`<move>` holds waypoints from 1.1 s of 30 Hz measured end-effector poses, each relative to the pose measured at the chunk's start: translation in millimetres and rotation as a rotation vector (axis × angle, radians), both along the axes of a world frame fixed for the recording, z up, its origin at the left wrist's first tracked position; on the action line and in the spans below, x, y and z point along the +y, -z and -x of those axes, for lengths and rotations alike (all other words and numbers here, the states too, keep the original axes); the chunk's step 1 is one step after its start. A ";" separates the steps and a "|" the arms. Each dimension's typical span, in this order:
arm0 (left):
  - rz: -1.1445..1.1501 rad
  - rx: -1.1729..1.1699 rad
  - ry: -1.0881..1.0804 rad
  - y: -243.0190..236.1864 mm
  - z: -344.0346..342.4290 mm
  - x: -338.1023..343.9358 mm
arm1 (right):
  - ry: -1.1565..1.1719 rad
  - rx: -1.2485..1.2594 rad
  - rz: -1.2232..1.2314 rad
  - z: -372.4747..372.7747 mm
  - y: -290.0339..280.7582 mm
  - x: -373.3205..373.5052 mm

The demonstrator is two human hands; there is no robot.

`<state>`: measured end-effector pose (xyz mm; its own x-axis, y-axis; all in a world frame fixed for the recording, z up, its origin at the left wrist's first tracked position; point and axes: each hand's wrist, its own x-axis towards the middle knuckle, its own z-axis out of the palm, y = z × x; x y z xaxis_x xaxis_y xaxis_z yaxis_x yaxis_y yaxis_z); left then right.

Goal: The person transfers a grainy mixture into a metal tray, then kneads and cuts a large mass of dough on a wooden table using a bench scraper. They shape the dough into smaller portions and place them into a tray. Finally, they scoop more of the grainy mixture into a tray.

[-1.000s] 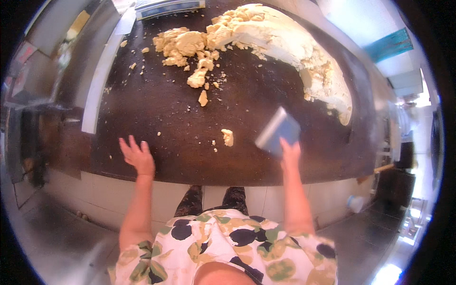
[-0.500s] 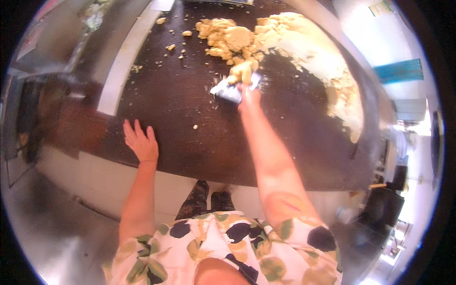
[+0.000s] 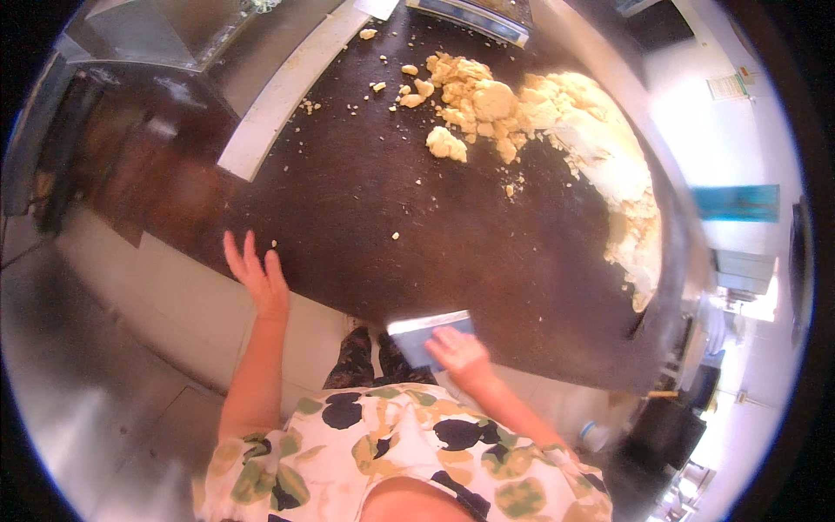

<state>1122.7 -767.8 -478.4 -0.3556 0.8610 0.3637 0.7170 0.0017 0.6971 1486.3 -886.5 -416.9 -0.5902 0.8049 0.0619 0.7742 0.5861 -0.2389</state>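
Observation:
My right hand (image 3: 459,355) grips a flat dough scraper (image 3: 410,337) in front of my body, at the near edge of the dark worktop (image 3: 348,230). The scraper has a bright edge and no dough shows on it. Over the left part of that near edge is my left hand (image 3: 263,280), fingers spread, holding nothing. Farther off lies a heap of crumbly yellow dough (image 3: 474,91). It joins a long pale mass of dough (image 3: 600,130) that curves down the right side. One separate dough lump (image 3: 446,145) sits just nearer than the heap.
A long pale strip (image 3: 287,100) borders the worktop at the left. At the far edge stands a box-like metal device (image 3: 478,19). Dough crumbs (image 3: 378,86) are scattered at the far left. Beyond the right edge is a blue panel (image 3: 738,203) by the wall.
My right hand has drawn the scraper back from the dough to the near edge. A lump now lies apart near the heap. My left hand has lifted slightly; the whole view has shifted.

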 end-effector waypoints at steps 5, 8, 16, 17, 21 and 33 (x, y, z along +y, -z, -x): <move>0.018 -0.060 -0.128 12.7 33.2 -29.0 | -0.017 -0.045 0.109 37.8 0.0 -1.3; 0.150 0.015 -0.141 14.2 27.5 -45.7 | -0.047 -0.050 0.104 37.5 -6.0 10.6; 0.134 -0.106 -0.199 13.5 15.8 -56.3 | -0.026 -0.007 0.025 27.7 13.2 34.2; 0.144 -0.089 -0.202 12.6 14.9 -55.9 | -0.046 -0.034 0.009 30.6 25.7 34.6; 0.298 0.017 -0.243 -4.6 8.4 -53.8 | 0.137 -0.056 -0.201 67.6 61.8 141.7; 0.469 0.282 -0.074 -15.0 13.8 -39.3 | 0.669 0.375 -0.033 24.0 2.9 305.4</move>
